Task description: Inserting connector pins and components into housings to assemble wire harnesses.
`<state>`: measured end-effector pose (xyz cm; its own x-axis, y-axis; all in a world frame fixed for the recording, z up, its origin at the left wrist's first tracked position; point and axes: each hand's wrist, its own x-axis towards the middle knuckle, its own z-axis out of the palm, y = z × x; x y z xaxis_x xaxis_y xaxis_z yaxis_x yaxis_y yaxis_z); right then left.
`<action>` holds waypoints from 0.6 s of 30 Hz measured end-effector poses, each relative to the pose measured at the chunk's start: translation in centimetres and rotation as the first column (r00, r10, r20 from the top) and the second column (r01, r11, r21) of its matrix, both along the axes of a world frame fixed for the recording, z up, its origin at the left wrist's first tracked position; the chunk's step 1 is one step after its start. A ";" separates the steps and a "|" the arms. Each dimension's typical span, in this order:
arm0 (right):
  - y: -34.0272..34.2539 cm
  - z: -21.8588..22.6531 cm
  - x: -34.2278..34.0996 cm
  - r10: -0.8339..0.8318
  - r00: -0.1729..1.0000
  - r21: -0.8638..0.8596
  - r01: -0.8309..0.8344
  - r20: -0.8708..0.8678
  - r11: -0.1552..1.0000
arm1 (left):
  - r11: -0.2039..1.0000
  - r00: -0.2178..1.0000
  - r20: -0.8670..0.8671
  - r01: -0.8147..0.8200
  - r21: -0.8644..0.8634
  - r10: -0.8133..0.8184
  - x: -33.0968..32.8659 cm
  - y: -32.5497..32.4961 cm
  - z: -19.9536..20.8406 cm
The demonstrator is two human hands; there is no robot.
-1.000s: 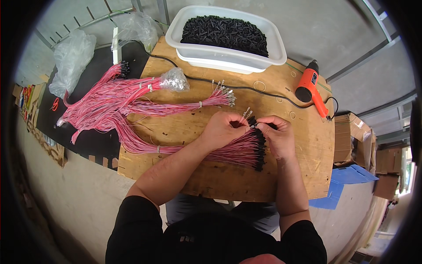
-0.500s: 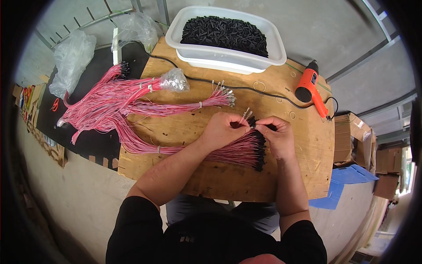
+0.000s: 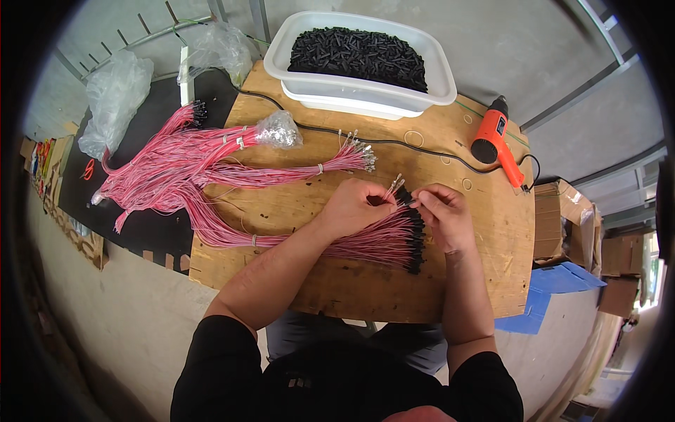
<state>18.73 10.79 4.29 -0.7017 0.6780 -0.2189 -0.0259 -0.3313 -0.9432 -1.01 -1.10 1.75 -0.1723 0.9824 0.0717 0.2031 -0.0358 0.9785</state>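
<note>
My left hand (image 3: 357, 208) is closed in a pinch on several pink wires, whose bare metal terminals (image 3: 398, 181) stick up past the fingertips. Close to its right, my right hand (image 3: 443, 212) has thumb and forefinger pressed together beside the wire ends; what they hold is too small to make out. Below both hands a bundle of pink wires (image 3: 373, 243) fans out on the table, its ends capped with black sleeves (image 3: 416, 246). A tie (image 3: 254, 240) gathers this bundle farther left.
A white tub (image 3: 365, 93) of loose black sleeves (image 3: 358, 59) stands at the back. An orange heat gun (image 3: 497, 137) lies at right, with a black cable (image 3: 380, 141) crossing the wooden table (image 3: 485, 281). More pink wire bundles (image 3: 169, 158) lie at left, near plastic bags (image 3: 116, 98).
My right hand has shifted slightly right and up, its fingertips drawing away from the left hand's. My left hand stays nearly in place, still pinching the wires.
</note>
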 end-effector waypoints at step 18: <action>0.2 0.1 0.2 0.121 0.991 -0.074 -0.117 0.054 0.990 | 0.999 0.999 0.011 0.034 0.014 -0.034 0.3 0.1 -0.4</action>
